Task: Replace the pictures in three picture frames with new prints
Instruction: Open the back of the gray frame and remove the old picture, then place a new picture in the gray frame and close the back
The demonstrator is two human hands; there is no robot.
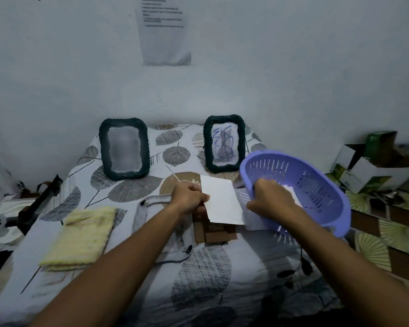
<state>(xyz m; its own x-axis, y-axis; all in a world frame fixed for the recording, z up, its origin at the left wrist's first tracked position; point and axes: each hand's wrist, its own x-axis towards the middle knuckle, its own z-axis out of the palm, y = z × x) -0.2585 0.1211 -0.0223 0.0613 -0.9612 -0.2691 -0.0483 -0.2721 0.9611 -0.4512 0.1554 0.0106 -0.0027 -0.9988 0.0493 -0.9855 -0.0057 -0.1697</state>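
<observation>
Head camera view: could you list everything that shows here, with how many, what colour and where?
picture frames: two, dark green, upright at the back by the wall
white print: one, centre
basket: one, purple, slotted, tilted at right, paper inside
yellow cloth: one, folded, front left
brown board: one, under the print
bedsheet: one, white with grey leaves
printed sheet: one, on the wall
boxes: several, green and white, far right
left hand: pinches the print
right hand: grips the basket rim
</observation>
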